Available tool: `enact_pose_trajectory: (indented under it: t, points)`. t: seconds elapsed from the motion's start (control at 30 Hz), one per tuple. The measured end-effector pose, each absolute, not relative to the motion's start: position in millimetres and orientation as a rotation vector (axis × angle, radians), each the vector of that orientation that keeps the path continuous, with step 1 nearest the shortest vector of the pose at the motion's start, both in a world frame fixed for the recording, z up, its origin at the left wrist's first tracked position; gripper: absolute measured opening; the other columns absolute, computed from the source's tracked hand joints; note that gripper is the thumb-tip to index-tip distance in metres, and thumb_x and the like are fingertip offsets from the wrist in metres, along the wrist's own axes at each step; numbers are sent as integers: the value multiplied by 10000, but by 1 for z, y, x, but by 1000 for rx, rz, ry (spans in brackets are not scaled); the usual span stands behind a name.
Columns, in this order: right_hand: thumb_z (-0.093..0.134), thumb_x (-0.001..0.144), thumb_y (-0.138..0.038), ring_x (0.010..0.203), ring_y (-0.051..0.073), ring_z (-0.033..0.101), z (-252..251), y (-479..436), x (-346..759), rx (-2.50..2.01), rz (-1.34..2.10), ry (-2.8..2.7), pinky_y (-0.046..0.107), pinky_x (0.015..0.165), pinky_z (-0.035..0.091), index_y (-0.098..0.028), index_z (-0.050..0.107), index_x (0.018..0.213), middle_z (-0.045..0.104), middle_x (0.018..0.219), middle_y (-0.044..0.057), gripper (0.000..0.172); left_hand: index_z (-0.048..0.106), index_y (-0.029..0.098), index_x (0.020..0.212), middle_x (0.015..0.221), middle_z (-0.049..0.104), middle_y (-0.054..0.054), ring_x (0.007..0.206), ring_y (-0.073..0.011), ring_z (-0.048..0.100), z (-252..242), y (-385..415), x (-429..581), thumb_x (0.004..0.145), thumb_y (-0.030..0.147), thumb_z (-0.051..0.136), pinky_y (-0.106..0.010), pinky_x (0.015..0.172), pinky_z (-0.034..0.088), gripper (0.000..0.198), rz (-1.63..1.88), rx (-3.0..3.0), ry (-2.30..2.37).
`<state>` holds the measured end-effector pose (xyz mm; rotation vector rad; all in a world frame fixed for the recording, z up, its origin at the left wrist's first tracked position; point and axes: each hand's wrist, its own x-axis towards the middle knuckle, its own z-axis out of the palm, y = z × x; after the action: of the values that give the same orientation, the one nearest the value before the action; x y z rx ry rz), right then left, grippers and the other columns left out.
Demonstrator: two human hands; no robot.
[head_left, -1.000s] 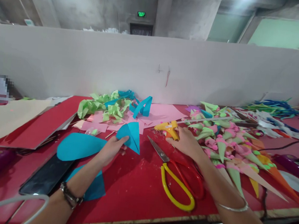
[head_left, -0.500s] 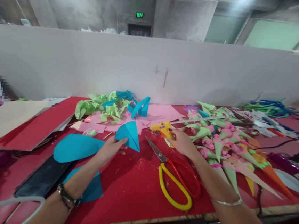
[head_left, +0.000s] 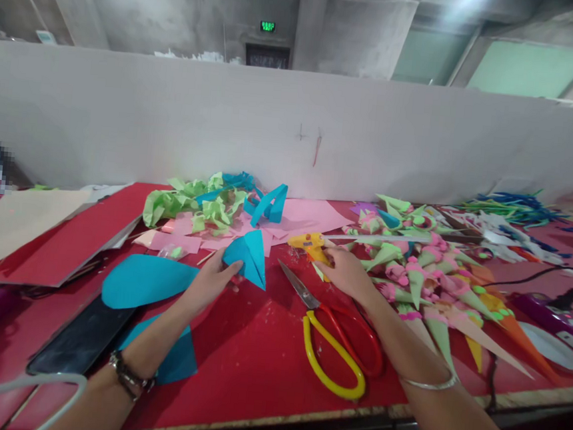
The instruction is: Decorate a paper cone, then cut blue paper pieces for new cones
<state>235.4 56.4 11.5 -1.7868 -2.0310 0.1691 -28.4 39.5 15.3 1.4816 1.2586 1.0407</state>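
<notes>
Between the thumb and fingers of my left hand (head_left: 215,276) is a folded piece of blue paper (head_left: 250,255), its point toward the lower right. My right hand (head_left: 347,268) is wrapped round the handle of a yellow hot glue gun (head_left: 307,242), whose nozzle faces left toward the paper; a glue stick (head_left: 365,238) sticks out behind it. Below and between the hands lie large scissors (head_left: 327,352) with one yellow and one red handle, blades parted slightly. A blue paper teardrop (head_left: 145,281) rests left of my left hand, and another blue sheet (head_left: 181,360) lies under that forearm.
Green and blue paper scraps (head_left: 192,203) and pink paper (head_left: 311,216) lie at the back. Many paper cones (head_left: 416,280) crowd the right side. A black phone (head_left: 82,338), red board (head_left: 83,244) and purple power strips (head_left: 558,322) flank the work. A white partition (head_left: 224,122) stands behind.
The blue paper in my left hand has turned slightly and shifted a little left, its folds now showing differently. My right hand still holds the glue gun in nearly the same place.
</notes>
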Motion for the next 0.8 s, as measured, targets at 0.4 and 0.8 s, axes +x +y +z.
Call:
enact_pose_trajectory:
  t: [0.4,0.8]
  points:
    - [362,845,-330,654,170,541,19,51,226,-1605,48,-1895,268,614,375,-166,505,710,578,685,48,256,581,190,818,1064,568,-60,981,-188,522,24,31,-29,784,355,490,-304,837,409,191,941,2045,1027]
    - [385,855,-322,904,217,551,14,41,204,-1249,209,-2025,341,799,412,-143,530,960,607,944,105,253,598,204,886,1319,439,-29,1108,-207,347,35,19,-29,881,297,318,-402,966,249,295,850,2496,912]
